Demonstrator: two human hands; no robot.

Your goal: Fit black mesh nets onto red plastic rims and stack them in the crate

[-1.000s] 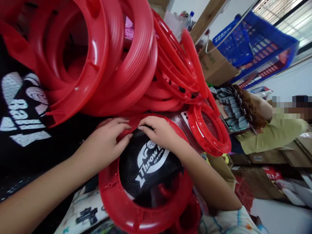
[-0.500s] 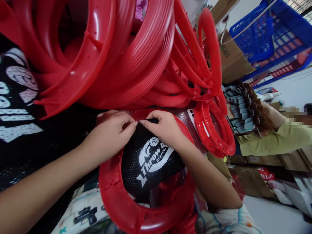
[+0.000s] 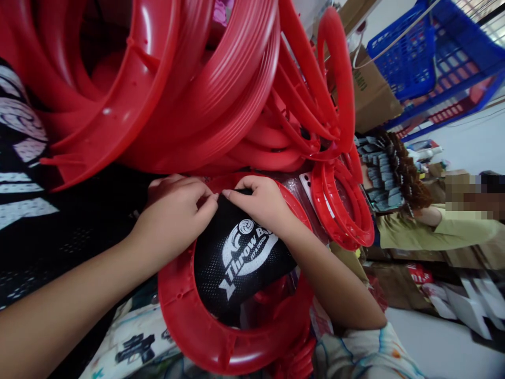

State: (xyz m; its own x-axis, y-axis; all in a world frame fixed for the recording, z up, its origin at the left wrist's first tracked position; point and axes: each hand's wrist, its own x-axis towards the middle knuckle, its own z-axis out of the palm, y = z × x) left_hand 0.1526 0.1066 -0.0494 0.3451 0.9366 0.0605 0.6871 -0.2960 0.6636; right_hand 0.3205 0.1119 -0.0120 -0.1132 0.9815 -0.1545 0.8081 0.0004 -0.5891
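Hands [image 3: 177, 208] [image 3: 263, 206] pinching perforated black mesh [image 3: 211, 258], partly filling a glossy red plastic ring [image 3: 177, 300], grooved red rings [image 3: 232, 73] heaped beyond

And up in the top right corner, there's a blue basket [image 3: 406, 66], right beside a larger blue crate [image 3: 465, 52], with pinkish red showing through its slots! A pale cord [image 3: 398, 37] cuts across the front of the basket. Just below, a cardboard box [image 3: 373, 97] sits tilted in view. Bright slats of a window [image 3: 481, 13] peek in behind. Over on the right, a co-worker in a yellow-green garment [image 3: 434, 229] is near a stack of grey and brown pieces [image 3: 381, 168], with white panels [image 3: 475, 302] lower down!
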